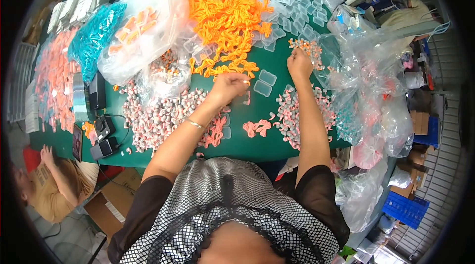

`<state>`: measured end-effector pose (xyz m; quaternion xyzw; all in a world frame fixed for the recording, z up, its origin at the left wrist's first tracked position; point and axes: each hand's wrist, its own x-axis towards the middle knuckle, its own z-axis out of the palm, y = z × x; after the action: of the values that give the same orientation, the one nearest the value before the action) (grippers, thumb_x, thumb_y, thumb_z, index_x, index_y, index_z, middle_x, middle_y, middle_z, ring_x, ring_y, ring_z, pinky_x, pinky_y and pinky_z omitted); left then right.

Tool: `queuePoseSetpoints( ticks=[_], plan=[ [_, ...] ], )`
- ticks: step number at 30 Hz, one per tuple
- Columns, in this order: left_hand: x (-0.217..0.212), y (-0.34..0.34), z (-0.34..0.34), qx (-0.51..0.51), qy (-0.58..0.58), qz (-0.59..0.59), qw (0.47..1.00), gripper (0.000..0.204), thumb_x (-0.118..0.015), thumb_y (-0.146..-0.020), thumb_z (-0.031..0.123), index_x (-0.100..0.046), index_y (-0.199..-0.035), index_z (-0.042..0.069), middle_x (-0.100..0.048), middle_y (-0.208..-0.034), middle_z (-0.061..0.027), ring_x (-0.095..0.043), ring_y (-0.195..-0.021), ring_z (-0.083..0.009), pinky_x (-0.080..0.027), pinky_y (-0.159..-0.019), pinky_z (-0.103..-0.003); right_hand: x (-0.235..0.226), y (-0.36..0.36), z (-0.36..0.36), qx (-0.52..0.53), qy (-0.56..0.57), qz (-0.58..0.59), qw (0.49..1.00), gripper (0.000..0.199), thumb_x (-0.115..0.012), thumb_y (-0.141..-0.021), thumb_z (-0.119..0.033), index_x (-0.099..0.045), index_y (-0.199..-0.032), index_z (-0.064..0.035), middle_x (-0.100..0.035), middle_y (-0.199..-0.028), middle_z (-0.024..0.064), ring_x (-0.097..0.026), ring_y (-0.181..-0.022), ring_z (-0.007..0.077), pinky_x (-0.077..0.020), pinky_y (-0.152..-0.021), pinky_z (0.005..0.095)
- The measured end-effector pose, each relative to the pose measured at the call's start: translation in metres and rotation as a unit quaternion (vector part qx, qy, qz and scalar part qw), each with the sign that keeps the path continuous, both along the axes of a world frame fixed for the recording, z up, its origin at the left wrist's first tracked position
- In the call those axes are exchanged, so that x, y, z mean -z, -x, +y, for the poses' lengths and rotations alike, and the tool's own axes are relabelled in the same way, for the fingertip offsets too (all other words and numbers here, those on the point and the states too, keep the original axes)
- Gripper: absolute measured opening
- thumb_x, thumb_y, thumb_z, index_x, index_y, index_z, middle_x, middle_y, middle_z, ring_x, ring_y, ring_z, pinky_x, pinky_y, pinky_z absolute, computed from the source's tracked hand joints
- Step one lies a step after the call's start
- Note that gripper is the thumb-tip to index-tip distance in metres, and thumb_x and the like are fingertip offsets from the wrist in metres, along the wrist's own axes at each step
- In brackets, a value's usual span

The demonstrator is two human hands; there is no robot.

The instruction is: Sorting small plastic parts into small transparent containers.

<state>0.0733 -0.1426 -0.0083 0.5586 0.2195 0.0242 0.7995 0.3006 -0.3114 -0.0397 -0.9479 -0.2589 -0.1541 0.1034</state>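
We see left hand (228, 85), fingers curled narrow, at orange cord pile (227, 21) near edge; right hand (299, 63) pinching small pieces (307, 46) beside clear bags (366, 66). Bare green table (247, 142) strip between pink piles (158, 115).

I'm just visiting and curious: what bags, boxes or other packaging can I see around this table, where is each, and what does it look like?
Clear plastic bag: far left of the table, bulging, orange pieces inside.
Heap of clear bags: right edge, beyond the right hand, crumpled, see-through.
Small clear cases: by the left hand, flat, rounded squares.
Cardboard box: floor, lower left, brown, open.
Blue crate: floor, lower right, ribbed.
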Motion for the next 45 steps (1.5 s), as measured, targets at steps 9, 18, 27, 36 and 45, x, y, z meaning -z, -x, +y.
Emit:
queuePoseSetpoints(
  ticks=[9,18,27,36,45],
  plan=[
    [0.015,-0.035,-0.028,0.022,-0.499,-0.108,0.859,0.006,-0.070,-0.075,0.012,-0.070,-0.080,0.007,-0.063,-0.080,-0.0096,-0.065,-0.073,-0.0270,-0.051,-0.064,-0.041,0.001,0.128,-0.009,-0.043,-0.298,0.262,0.917,0.008,-0.067,-0.081,-0.011,-0.066,-0.088,-0.0078,-0.069,-0.076,0.0069,-0.066,-0.064,0.0196,-0.0511,-0.063,0.0334],
    [0.038,-0.036,-0.034,0.044,-0.614,-0.111,0.780,0.009,-0.071,-0.070,0.012,-0.071,-0.079,0.008,-0.062,-0.078,-0.0097,-0.062,-0.076,-0.0295,-0.051,-0.067,-0.041,-0.001,0.154,-0.006,-0.057,-0.101,0.011,0.993,0.010,-0.069,-0.077,-0.018,-0.064,-0.085,-0.0154,-0.062,-0.087,-0.0003,-0.056,-0.091,0.0218,-0.0335,-0.085,0.0417],
    [0.031,-0.029,-0.032,0.070,-0.626,-0.101,0.770,0.035,-0.072,-0.071,0.018,-0.064,-0.105,0.012,-0.061,-0.085,-0.0072,-0.060,-0.087,-0.0274,-0.045,-0.073,-0.041,-0.008,0.140,-0.012,-0.085,-0.074,0.039,0.993,0.007,-0.070,-0.074,-0.017,-0.064,-0.078,-0.0149,-0.060,-0.087,-0.0008,-0.056,-0.090,0.0217,-0.0330,-0.085,0.0419],
    [0.037,-0.029,-0.038,0.087,-0.667,-0.080,0.736,0.033,-0.075,-0.069,0.020,-0.063,-0.100,0.013,-0.062,-0.087,-0.0044,-0.060,-0.085,-0.0241,-0.043,-0.069,-0.040,0.002,0.079,0.025,-0.179,-0.158,0.137,0.961,0.018,-0.072,-0.074,-0.017,-0.068,-0.091,-0.0173,-0.064,-0.087,0.0007,-0.060,-0.090,0.0247,-0.0414,-0.077,0.0427],
    [0.036,-0.023,-0.041,0.041,-0.671,-0.089,0.735,0.037,-0.078,-0.066,0.023,-0.065,-0.099,0.014,-0.062,-0.088,-0.0013,-0.059,-0.086,-0.0216,-0.040,-0.071,-0.039,0.001,0.065,0.030,-0.202,-0.136,0.193,0.951,0.017,-0.073,-0.072,-0.015,-0.068,-0.088,-0.0148,-0.065,-0.082,0.0011,-0.062,-0.078,0.0225,-0.0429,-0.073,0.0395]
  ],
)
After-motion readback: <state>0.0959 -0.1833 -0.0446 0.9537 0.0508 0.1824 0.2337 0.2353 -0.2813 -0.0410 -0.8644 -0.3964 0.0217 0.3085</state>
